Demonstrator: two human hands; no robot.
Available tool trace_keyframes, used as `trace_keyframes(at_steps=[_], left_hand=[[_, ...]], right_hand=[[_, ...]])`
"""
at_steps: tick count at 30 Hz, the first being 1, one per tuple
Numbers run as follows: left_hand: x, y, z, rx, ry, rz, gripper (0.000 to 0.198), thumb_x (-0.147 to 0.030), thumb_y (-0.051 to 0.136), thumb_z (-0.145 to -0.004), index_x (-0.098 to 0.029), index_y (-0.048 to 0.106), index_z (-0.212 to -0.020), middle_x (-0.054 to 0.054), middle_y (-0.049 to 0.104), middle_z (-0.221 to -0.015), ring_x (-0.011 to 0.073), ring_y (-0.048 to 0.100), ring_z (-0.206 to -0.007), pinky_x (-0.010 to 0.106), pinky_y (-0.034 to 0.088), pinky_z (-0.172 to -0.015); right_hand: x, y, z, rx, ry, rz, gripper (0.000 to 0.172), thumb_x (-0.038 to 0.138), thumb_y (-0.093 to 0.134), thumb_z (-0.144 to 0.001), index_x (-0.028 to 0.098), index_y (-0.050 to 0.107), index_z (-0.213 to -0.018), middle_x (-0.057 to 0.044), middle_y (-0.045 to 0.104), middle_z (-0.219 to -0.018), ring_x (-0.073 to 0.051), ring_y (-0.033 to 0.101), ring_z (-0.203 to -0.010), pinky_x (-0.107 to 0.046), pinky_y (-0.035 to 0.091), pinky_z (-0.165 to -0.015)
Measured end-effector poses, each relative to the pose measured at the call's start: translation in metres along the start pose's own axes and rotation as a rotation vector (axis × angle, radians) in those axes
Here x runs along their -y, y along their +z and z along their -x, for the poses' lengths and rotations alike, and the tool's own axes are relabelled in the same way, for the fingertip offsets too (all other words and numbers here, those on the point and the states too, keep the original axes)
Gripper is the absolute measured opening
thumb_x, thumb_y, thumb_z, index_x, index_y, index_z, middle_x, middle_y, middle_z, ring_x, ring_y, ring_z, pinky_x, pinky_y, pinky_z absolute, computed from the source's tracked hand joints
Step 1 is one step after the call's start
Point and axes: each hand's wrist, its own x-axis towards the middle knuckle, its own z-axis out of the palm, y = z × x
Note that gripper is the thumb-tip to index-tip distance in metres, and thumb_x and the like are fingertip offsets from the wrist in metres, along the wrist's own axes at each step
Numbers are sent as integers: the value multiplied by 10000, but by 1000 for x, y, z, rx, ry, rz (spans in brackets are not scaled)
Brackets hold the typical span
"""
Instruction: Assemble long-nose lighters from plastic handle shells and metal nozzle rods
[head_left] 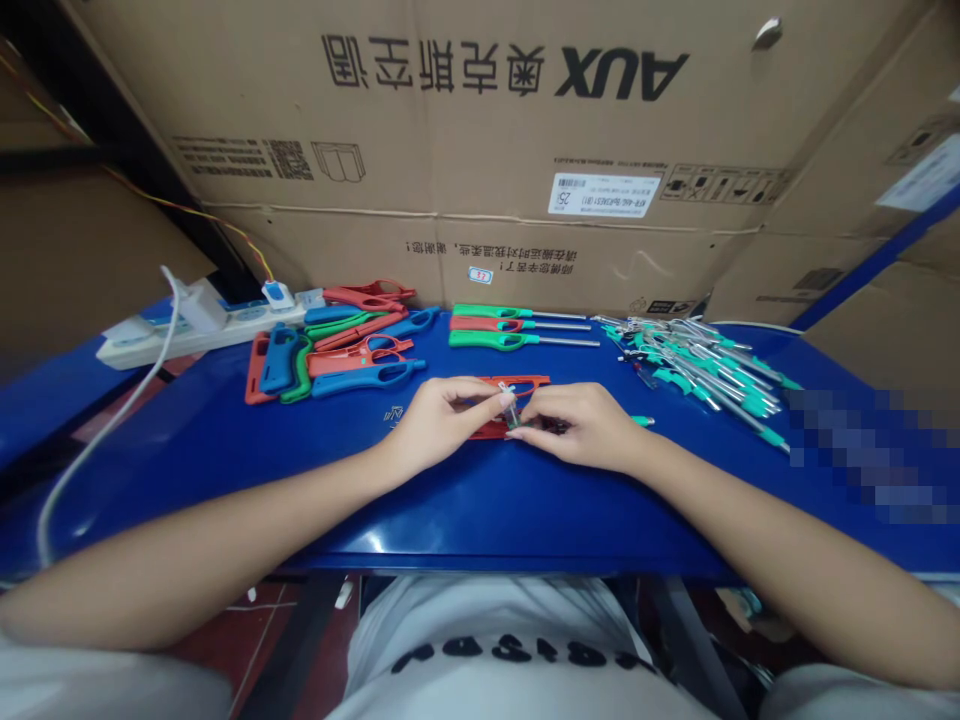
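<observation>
My left hand pinches a small clear piece with a greenish lower end between thumb and fingers. From the other side, the closed fingers of my right hand meet at the lower end of that piece. Beneath both hands lie red lighter shell halves, largely covered by my fingers. Something dark, partly hidden, sits under my right palm. A green-tipped end of a metal lighter rod pokes out beyond my right hand.
Three assembled stick lighters lie in a row at the back. Red, blue and green shells are piled left, by a white power strip. Metal lighter rods with green parts are heaped right. A cardboard box walls the blue table's back.
</observation>
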Motion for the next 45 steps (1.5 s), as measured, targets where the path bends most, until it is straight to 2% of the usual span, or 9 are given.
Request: trace_keyframes(at_steps=[5, 9, 12, 16, 19, 23, 31, 39, 45], left_hand=[[-1, 0, -2, -15, -153, 259, 403, -551, 705, -851, -154, 634, -835, 15, 697, -775, 135, 679, -702, 275, 587, -741], [0, 1, -2, -1, -226, 399, 405, -578, 610, -916, -193, 486, -897, 0, 675, -790, 128, 671, -671, 290, 589, -684], [1, 1, -1, -6, -213, 390, 358, -544, 528, -976, -209, 433, -891, -46, 577, -668, 95, 568, -529, 203, 483, -510], [1, 1, -2, -18, -269, 373, 346, -507, 511, -993, -203, 431, -846, -96, 359, -580, 41, 322, -403, 145, 234, -396], [0, 2, -3, -16, -336, 387, 317, -481, 554, -971, -212, 424, -865, -108, 316, -571, 38, 269, -403, 140, 186, -400], [4, 3, -4, 10, -364, 371, 286, -437, 609, -938, -227, 417, -914, -120, 308, -561, 47, 252, -409, 148, 179, -407], [11, 0, 2, 117, -143, 107, 334, -522, 594, -939, -202, 502, -961, -88, 414, -610, 71, 336, -494, 197, 278, -479], [12, 0, 3, 130, 14, -117, 326, -453, 589, -962, -178, 700, -1095, 29, 738, -983, 152, 654, -827, 243, 498, -746], [17, 1, 3, 113, 40, -150, 305, -404, 628, -946, -185, 742, -1126, 55, 764, -1140, 210, 711, -991, 274, 544, -861]], right_hand=[[2, -1, 1, 152, -82, 151, 148, 352, 623, -949, 223, 671, -1003, -38, 725, -1018, -169, 670, -828, -260, 403, -622], [2, 0, 0, 188, -77, 203, 156, 303, 528, -1001, 219, 657, -1026, -53, 700, -1024, -168, 648, -814, -264, 395, -612], [3, 1, 0, 165, -32, 104, 158, 283, 511, -1007, 215, 652, -985, -55, 694, -1000, -169, 647, -828, -268, 428, -652], [1, 4, -2, 31, 90, -94, 117, 275, 562, -968, 206, 646, -925, -51, 680, -953, -138, 600, -719, -261, 444, -650], [-2, 6, -4, -79, 253, -266, 147, 325, 610, -932, 191, 636, -877, -15, 652, -794, -92, 495, -528, -243, 391, -531], [-6, 6, -6, -68, 511, -596, 286, 472, 671, -877, 196, 598, -902, 16, 648, -712, -68, 457, -406, -220, 348, -390], [-15, 4, -8, 101, 560, -937, 419, 514, 803, -759, 165, 622, -903, 38, 630, -639, -61, 498, -387, -198, 422, -363], [-20, 2, -5, 183, 478, -897, 432, 518, 779, -789, 114, 710, -925, 30, 605, -612, -47, 457, -410, -193, 346, -381], [-20, 3, -5, 161, 451, -907, 408, 504, 759, -816, 118, 706, -937, 42, 579, -605, -43, 433, -407, -196, 314, -376]])
